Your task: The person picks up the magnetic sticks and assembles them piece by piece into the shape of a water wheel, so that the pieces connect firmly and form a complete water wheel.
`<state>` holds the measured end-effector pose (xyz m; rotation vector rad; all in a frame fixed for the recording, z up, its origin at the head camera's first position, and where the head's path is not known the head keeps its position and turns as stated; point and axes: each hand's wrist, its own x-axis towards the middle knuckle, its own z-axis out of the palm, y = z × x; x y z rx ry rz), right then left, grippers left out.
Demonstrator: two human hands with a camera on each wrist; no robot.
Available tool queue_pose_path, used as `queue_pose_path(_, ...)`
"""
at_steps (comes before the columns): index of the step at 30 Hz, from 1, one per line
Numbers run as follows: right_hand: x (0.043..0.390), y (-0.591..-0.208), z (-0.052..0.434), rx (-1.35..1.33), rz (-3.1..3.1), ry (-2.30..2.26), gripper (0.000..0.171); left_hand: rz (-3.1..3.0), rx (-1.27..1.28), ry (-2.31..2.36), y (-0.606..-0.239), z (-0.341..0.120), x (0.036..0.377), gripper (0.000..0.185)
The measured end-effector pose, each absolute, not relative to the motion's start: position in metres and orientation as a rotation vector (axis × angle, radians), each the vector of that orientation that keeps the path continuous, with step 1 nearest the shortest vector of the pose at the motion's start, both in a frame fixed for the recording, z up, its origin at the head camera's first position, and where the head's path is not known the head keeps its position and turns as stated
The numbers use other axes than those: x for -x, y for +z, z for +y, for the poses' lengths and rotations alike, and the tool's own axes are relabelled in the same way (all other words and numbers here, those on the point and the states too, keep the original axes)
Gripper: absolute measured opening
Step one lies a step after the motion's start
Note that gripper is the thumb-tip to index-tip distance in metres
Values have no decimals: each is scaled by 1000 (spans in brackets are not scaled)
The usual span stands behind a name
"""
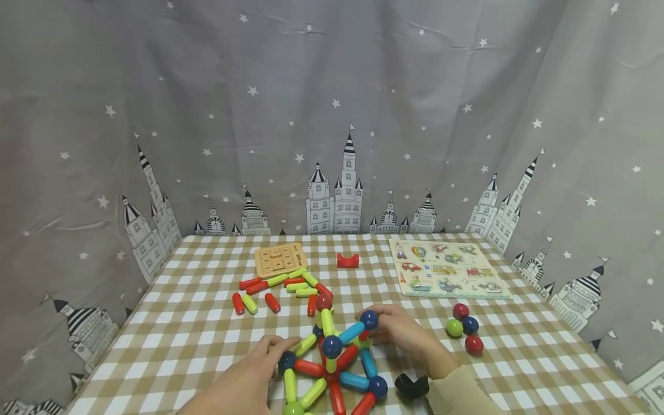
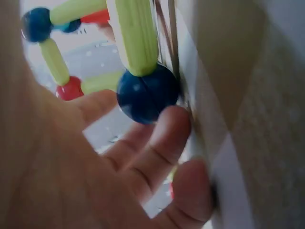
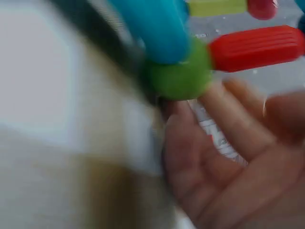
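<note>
There's the ball-and-stick frame (image 1: 332, 347), front and centre on the checked surface (image 1: 171, 328), right between both hands! The left hand (image 1: 242, 372) has a narrow grip, fingers curled about a blue ball (image 1: 287, 361); opposite, the right hand's (image 1: 407, 335) grip curves around a green ball (image 3: 178, 78).

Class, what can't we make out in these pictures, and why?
Head view: near end of the structure, cut off by bottom edge.
Head view: right hand, its fingers partly hidden by a blue ball.
Head view: markings on wooden board, too small.
Right wrist view: tablecloth, blurred.
</note>
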<state>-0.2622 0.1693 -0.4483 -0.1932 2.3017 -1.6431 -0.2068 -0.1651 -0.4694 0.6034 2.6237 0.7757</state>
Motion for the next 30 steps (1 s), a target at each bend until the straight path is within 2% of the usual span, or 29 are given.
queue_pose_path(4, 260, -459, 174, 311, 2288, -1651, 29, 2619, -599, 799, -469, -165, 206, 118)
queue_pose_path(7, 259, -460, 182, 391, 2342, -1572, 22, 2581, -617, 919, -471, -172, 209, 112)
queue_pose_path(9, 258, -460, 188, 452, 2355, -1513, 20, 2562, -662, 1007, -473, -176, 212, 99)
queue_pose_path(13, 254, -462, 195, 510, 2284, -1472, 19, 2541, -728, 1160, -478, -182, 218, 54)
queue_pose_path(15, 252, -464, 195, 476, 2241, -1475, 28, 2546, -719, 1205, -480, -182, 221, 39)
queue_pose_path(17, 251, -463, 194, 440, 2213, -1485, 42, 2575, -679, 1232, -480, -181, 222, 32)
queue_pose_path(20, 250, -463, 195, 475, 2231, -1474, 48, 2639, -604, 1248, -476, -179, 224, 30)
queue_pose_path(24, 249, -465, 194, 575, 2267, -1446, 34, 2872, -556, 1131, -457, -178, 233, 22)
queue_pose_path(30, 250, -470, 189, 567, 2236, -1481, 30, 3157, -701, 632, -436, -180, 262, 32)
